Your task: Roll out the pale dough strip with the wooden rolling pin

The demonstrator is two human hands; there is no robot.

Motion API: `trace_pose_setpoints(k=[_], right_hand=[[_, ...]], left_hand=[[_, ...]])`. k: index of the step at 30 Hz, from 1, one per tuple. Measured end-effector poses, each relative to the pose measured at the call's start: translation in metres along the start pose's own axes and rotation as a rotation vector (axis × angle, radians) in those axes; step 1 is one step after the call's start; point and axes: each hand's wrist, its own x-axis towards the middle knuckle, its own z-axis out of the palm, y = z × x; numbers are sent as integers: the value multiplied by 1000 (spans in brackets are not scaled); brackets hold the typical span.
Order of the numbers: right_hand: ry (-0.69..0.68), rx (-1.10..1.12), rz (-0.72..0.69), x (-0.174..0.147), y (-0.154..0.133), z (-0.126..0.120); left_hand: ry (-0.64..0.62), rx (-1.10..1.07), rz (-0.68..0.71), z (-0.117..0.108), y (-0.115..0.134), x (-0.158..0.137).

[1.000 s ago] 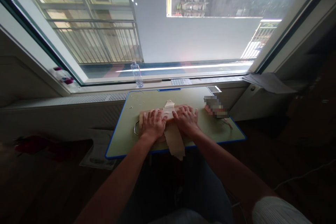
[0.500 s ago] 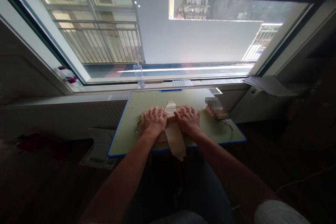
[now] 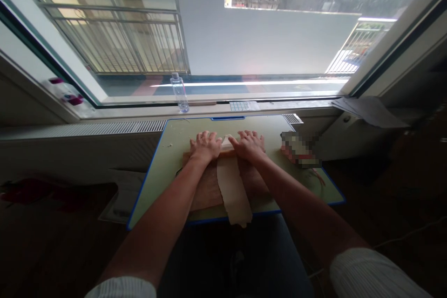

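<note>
A long pale strip of dough (image 3: 233,191) lies down the middle of a wooden board (image 3: 207,191) and hangs over the front edge of the green, blue-rimmed table (image 3: 160,167). My left hand (image 3: 205,144) and my right hand (image 3: 248,145) lie flat side by side at the board's far end, fingers spread, palms pressing down on the dough's far end. What seems to be a wooden roller is mostly hidden under them. Neither hand grips anything.
A clear plastic bottle (image 3: 179,93) stands on the window sill behind the table, with a small keypad (image 3: 240,105) beside it. A blurred object (image 3: 299,150) sits on the table's right side. Papers (image 3: 370,109) lie on the sill at right. Pink-capped items (image 3: 68,95) rest at far left.
Both hands have slid away from me to the board's far end, uncovering more of the dough strip and board. The view has shifted closer over the table.
</note>
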Motion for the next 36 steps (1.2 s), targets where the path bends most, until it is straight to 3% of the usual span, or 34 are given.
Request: trace_pose_setpoints(k=[8,14,25,36], right_hand=[[-57,35,-7,38,-2,1],[-35,40,-14,41,-2,2],[82,-11,-1,-11,1,3],[142,-96,-90,-70,8,1]], left_hand=[[43,11,4,1,-2,34],[85,12,20,3,-4,36],[55,45,24,-2,4,-14],[199,77,75,8,4,-70]])
